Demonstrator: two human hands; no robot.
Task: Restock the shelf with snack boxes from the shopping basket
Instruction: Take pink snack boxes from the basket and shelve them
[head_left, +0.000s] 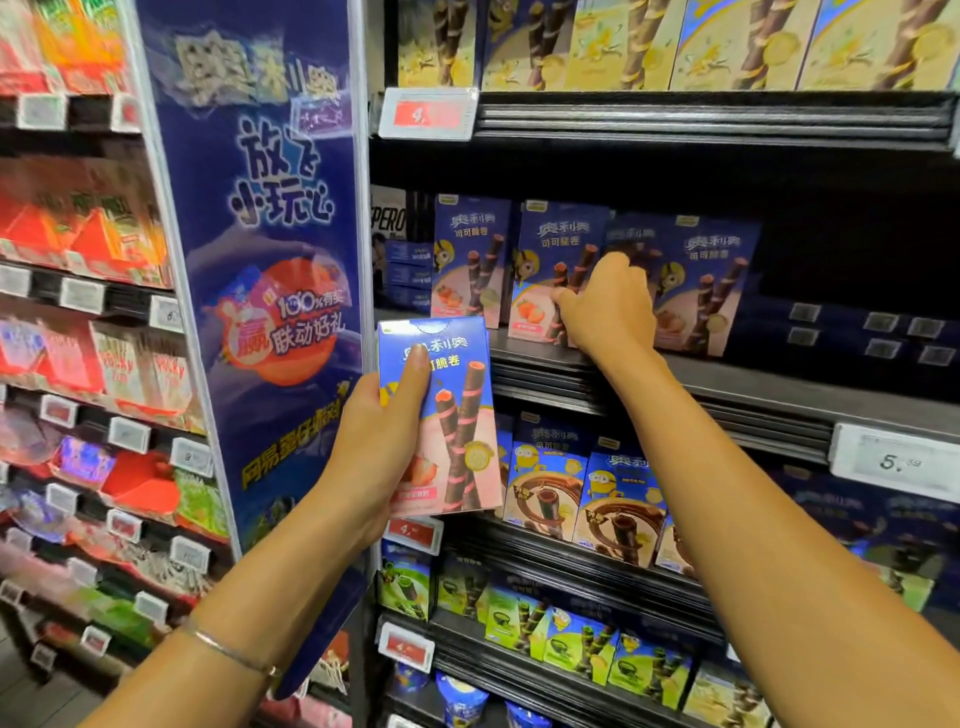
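Note:
My left hand (382, 441) grips a blue and pink snack box (447, 415) upright in front of the shelf's left end, thumb across its front. My right hand (608, 306) reaches onto the middle shelf (753, 395). Its fingers curl round the edge of a standing blue and pink box (558, 260) of the same kind. Matching boxes stand to either side: one at the left (467, 254), another at the right (711, 291). The shopping basket is out of view.
A tall blue promotional panel (270, 208) rises just left of the shelf. The middle shelf is dark to the right of the boxes. Yellow boxes (727, 41) fill the shelf above, chocolate and green boxes (597, 499) the shelves below. Price tags (898, 462) hang on the shelf edges.

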